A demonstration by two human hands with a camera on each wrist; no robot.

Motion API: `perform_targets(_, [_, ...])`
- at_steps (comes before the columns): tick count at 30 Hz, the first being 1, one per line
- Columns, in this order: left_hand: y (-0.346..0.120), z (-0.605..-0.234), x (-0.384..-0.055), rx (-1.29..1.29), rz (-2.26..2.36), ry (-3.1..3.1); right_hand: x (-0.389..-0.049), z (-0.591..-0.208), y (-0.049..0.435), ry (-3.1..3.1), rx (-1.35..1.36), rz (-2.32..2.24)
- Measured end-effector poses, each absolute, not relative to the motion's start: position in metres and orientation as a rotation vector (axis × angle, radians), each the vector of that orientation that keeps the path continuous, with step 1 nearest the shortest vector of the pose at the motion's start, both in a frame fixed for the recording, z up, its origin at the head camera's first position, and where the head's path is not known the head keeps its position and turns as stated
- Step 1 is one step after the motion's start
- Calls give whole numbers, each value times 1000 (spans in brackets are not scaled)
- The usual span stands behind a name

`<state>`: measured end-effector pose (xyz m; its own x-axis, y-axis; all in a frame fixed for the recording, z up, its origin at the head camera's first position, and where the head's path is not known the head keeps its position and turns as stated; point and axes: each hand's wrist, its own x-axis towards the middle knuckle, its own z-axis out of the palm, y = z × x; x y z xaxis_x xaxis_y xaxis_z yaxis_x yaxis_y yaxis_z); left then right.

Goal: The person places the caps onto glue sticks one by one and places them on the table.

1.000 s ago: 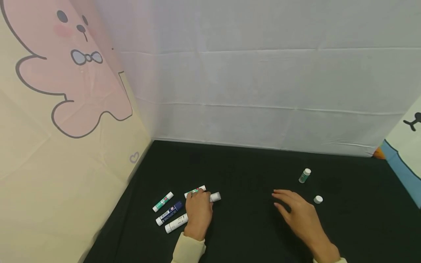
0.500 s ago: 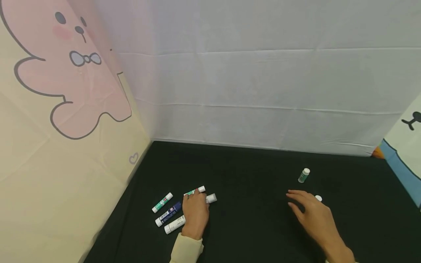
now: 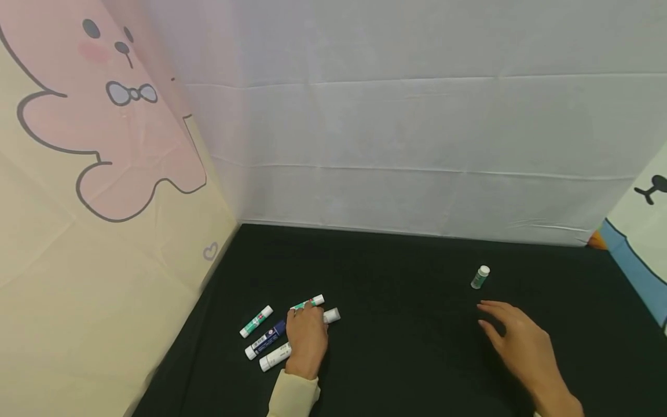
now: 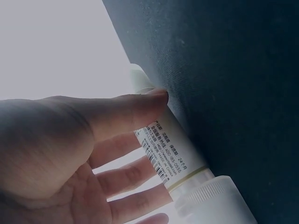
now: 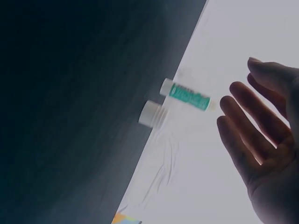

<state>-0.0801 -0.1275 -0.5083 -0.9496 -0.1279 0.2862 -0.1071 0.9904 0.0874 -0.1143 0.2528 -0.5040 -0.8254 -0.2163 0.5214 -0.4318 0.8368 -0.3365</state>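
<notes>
In the head view my left hand point(image 3: 307, 341) bends over a white glue stick point(image 3: 331, 315) whose greyish end pokes out on the right. The left wrist view shows the thumb and fingers gripping this glue stick point(image 4: 173, 147), with printed text, a barcode and a ribbed white end. Over the right half of the table, my right hand point(image 3: 521, 344) is held with fingers loosely bent and nothing in them. Beyond its fingertips a small green glue stick point(image 3: 480, 277) stands upright. A loose white cap point(image 5: 152, 114), hidden behind the hand in the head view, shows in the right wrist view.
Around the left hand lie a green-and-white glue stick point(image 3: 256, 321), a dark blue one point(image 3: 266, 340), a white one point(image 3: 275, 356) and another green-and-white one point(image 3: 315, 300). A black cloth point(image 3: 396, 278) covers the table. A white sheet point(image 3: 391, 174) hangs behind.
My right hand has moved to the right and now hides the loose cap in the head view. My left hand has shifted slightly left with its glue stick.
</notes>
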Motion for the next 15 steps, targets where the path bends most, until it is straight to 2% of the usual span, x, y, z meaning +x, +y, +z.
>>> perform_targets(15, [-128, -512, -80, 192, -107, -2828, -119, -512, 280, -2648, 344, 618])
